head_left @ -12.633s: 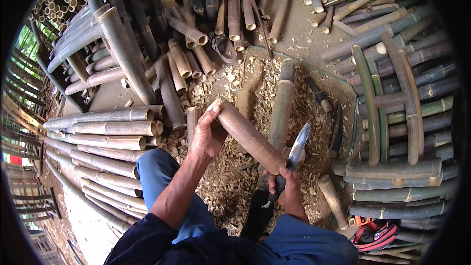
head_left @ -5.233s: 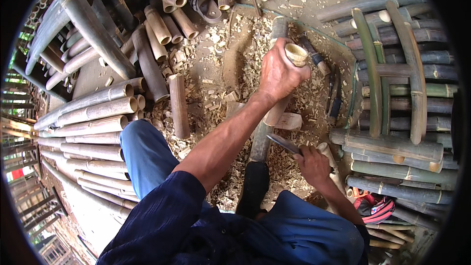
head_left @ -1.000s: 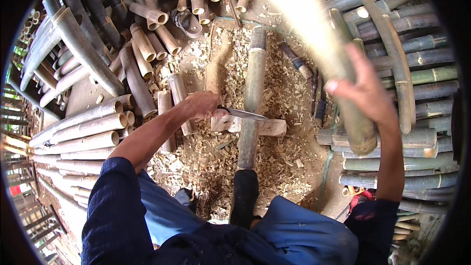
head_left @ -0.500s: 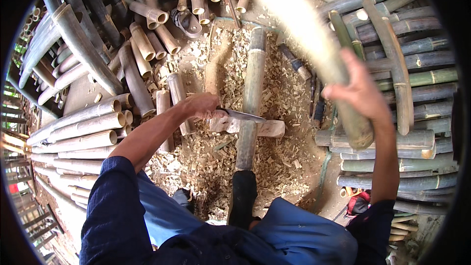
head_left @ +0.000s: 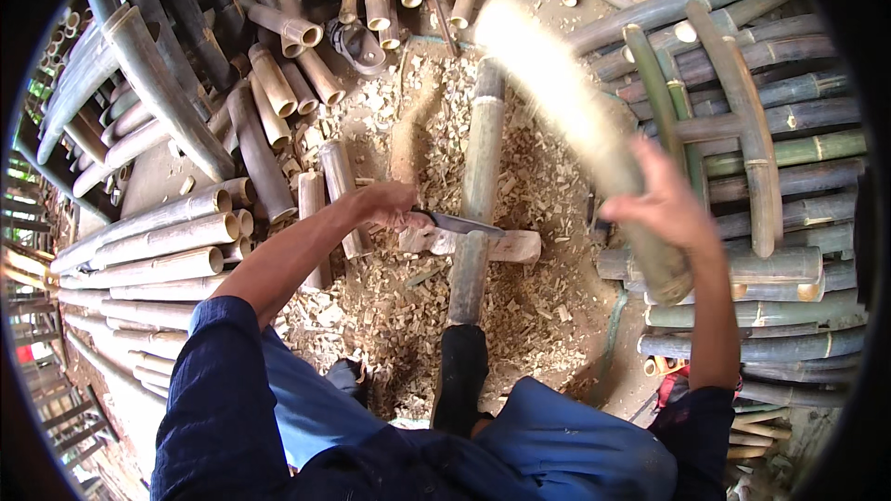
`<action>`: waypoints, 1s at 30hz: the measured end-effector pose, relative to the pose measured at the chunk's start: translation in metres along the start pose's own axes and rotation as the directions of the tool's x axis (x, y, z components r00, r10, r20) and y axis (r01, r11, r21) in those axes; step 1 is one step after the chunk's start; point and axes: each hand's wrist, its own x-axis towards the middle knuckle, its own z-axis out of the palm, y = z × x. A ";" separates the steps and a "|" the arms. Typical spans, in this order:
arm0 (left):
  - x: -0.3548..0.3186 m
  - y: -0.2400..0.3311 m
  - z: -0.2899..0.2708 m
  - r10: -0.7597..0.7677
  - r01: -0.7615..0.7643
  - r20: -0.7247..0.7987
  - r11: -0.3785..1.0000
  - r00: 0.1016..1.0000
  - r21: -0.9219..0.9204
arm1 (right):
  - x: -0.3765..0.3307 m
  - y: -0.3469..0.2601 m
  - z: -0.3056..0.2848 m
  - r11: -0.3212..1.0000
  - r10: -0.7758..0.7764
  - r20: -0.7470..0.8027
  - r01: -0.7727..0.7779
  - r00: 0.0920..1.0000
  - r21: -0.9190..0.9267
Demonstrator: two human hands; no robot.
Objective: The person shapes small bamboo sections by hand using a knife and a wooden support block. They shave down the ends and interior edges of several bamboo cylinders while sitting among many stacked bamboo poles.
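My left hand (head_left: 392, 204) is closed on the handle of a knife (head_left: 457, 223). Its broad dark blade lies across a bamboo pole (head_left: 481, 153) near the middle. That pole stretches away from me, resting over a pale wooden block (head_left: 516, 247), with my dark shoe (head_left: 461, 366) against its near end. On the right, my right hand (head_left: 664, 199) grips a thick, round-ended wooden club (head_left: 608, 167), its thumb lying across the top. The club tilts toward the far left, raised above the ground; its far part is blurred and washed out by sunlight.
Wood chips (head_left: 390, 315) cover the ground around the pole. Bamboo lengths (head_left: 158, 246) are stacked at left, and more bamboo poles (head_left: 798, 186) lie piled at right. Short bamboo pieces (head_left: 339, 176) stand beside my left forearm. A red item (head_left: 670, 388) lies by my right elbow.
My right hand and the club have shifted slightly nearer to me, the club's far end dropping left. The knife in my left hand has barely moved, its blade tilting a little.
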 end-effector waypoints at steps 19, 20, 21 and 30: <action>0.002 0.032 -0.037 -0.204 0.250 0.392 0.966 0.897 -0.070 | -0.048 0.072 0.082 0.699 0.257 0.012 -0.194 0.966 0.688; 0.008 0.030 -0.048 -0.197 0.215 0.384 0.977 0.902 -0.004 | -0.054 0.070 0.083 0.553 0.322 0.087 -0.262 0.943 0.791; 0.015 0.030 -0.057 -0.181 0.170 0.372 0.983 0.910 0.063 | -0.061 0.076 0.086 0.531 0.357 0.095 -0.286 0.929 0.798; -0.037 0.059 0.007 -0.171 0.255 -0.203 0.803 0.964 0.538 | -0.120 0.113 0.119 0.499 0.582 0.063 -0.417 0.811 0.760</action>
